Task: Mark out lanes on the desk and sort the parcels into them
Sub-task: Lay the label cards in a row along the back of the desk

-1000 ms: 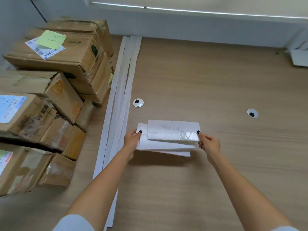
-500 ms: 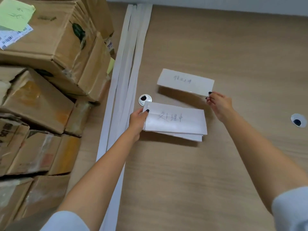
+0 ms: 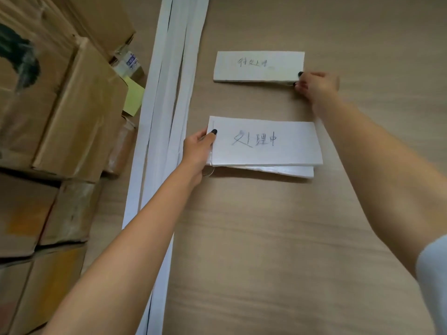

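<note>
From the head camera, the step in hand looks like laying out the lane labels: the right hand (image 3: pixel 316 84) reaches to the far part of the desk (image 3: pixel 266 238) and sets down a handwritten paper label (image 3: pixel 258 66), thumb and fingertips pinched on its near right corner while the sheet lies flat or nearly so on the wood. The left hand (image 3: pixel 197 151) holds the remaining labels (image 3: pixel 266 146), a small stack with a handwritten sheet on top, thumb over the left edge and fingers curled underneath; this stack sits nearer the person, apart from the placed label, with a bare strip of desk between them. Whether the stack rests on the wood or is lifted slightly is hard to tell. Both forearms stretch forward, the left from the near left corner, the right from the near right edge. To the left of the labels a bundle of long white paper strips (image 3: pixel 167 117) runs from the far edge towards the near edge, and beyond it, along the left edge, the cardboard parcels (image 3: pixel 60 117) stand piled, none yet sorted. The next move probably calls for releasing the far label squarely, then drawing the next sheet off the stack and placing it in line.
</note>
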The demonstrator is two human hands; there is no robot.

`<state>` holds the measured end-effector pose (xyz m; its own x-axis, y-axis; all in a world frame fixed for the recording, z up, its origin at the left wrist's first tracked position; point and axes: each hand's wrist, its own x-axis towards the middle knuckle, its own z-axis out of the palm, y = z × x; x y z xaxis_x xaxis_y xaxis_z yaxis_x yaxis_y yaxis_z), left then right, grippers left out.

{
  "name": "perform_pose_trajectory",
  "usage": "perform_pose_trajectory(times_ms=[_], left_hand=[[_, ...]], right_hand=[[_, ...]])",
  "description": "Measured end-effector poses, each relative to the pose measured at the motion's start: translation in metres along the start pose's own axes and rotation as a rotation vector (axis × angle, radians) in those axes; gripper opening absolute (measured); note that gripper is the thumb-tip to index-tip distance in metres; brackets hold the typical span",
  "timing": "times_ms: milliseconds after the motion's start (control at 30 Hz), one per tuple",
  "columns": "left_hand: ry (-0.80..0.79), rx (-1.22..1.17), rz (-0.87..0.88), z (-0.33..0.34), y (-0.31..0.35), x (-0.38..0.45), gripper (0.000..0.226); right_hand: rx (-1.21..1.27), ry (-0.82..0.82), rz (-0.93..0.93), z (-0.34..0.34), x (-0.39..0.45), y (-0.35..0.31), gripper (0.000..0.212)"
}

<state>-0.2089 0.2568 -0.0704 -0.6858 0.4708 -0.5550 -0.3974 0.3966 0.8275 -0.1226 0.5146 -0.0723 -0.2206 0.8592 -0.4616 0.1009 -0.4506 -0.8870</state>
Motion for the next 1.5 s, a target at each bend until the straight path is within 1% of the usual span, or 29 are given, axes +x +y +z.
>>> perform_pose_trajectory(times_ms=[167,333,433,500,600,700,833,900,933,967,1067,1133,1267,1400,1500], left_hand=[[-0.006,-0.008,0.017,0.003,0.003,0.005,0.03],[0.002,-0.01,0.005,0.004,0.004,-0.003,0.029],[0.016,0.016,-0.037,0.005,0.007,-0.014,0.028],[0.022,0.032,-0.053,0.006,0.01,-0.027,0.03],[0.007,0.007,-0.023,0.006,0.013,-0.053,0.03],[-0.012,-0.027,-0.003,0.007,0.011,-0.083,0.032],[-0.038,-0.064,0.009,0.015,0.001,-0.121,0.033],[-0.068,-0.103,0.009,0.022,-0.007,-0.141,0.029],[-0.076,-0.12,0.006,0.025,-0.011,-0.152,0.027],[-0.077,-0.13,0.006,0.029,-0.014,-0.162,0.025],[-0.056,-0.148,0.011,0.046,-0.02,-0.191,0.023],[-0.055,-0.136,0.015,0.062,-0.025,-0.206,0.025],[-0.046,-0.146,0.02,0.106,-0.034,-0.237,0.027],[-0.023,-0.182,0.025,0.159,-0.044,-0.264,0.027],[-0.009,-0.178,0.004,0.19,-0.053,-0.279,0.022]], right_hand=[[-0.07,0.053,-0.018,0.01,0.016,-0.004,0.025],[-0.136,0.081,-0.03,0.007,0.013,-0.006,0.024],[-0.22,0.078,-0.026,-0.008,-0.002,-0.008,0.017],[-0.319,0.036,-0.028,-0.025,-0.019,-0.009,0.012],[-0.444,-0.064,-0.023,-0.062,-0.053,-0.009,0.01],[-0.478,-0.131,0.004,-0.107,-0.097,-0.005,0.011],[-0.478,-0.184,0.112,-0.172,-0.161,0.003,0.027],[-0.431,-0.232,0.173,-0.204,-0.188,0.008,0.036],[-0.389,-0.254,0.19,-0.219,-0.2,0.011,0.036],[-0.345,-0.271,0.197,-0.234,-0.211,0.012,0.033],[-0.283,-0.297,0.171,-0.273,-0.237,0.013,0.014],[-0.25,-0.299,0.142,-0.296,-0.248,0.011,0.007],[-0.218,-0.292,0.101,-0.337,-0.255,0.003,0.013],[-0.169,-0.317,0.071,-0.394,-0.245,-0.007,0.008],[-0.101,-0.316,0.08,-0.431,-0.232,-0.013,0.006]])
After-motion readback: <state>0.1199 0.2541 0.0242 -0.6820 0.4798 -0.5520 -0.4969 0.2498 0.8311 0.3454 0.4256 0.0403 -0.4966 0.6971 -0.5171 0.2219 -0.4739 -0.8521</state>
